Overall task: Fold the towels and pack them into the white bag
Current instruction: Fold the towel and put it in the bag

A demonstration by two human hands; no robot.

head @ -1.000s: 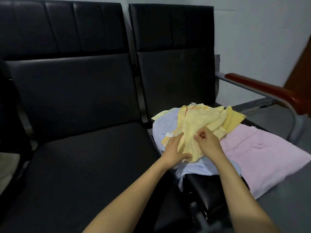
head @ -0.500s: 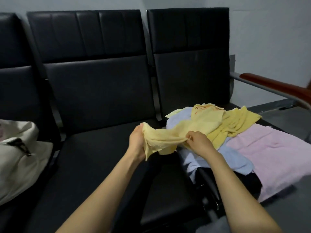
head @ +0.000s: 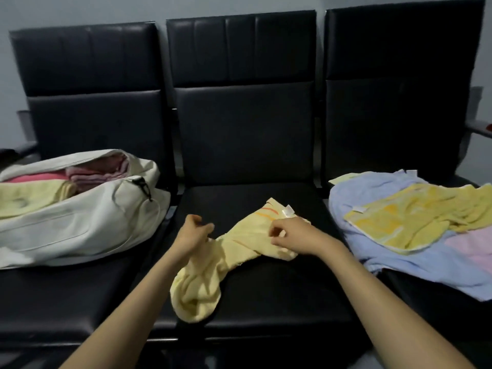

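Yellow towel [head: 239, 247] on middle seat [head: 271, 291], gripped between left hand [head: 195, 233] and right hand [head: 294, 237].

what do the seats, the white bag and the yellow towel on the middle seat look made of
Seats: black leather or leatherette, smooth with a soft sheen and stitched panels. White bag: canvas-like woven cloth, matte, holding stiff creases. Yellow towel: terry, probably cotton, matte and fuzzy, bunching in soft rolls.

I face a row of three black padded seats [head: 243, 129], joined side by side, against a grey wall [head: 80, 9]. A metal armrest [head: 479, 129] with a red top shows at the far right.
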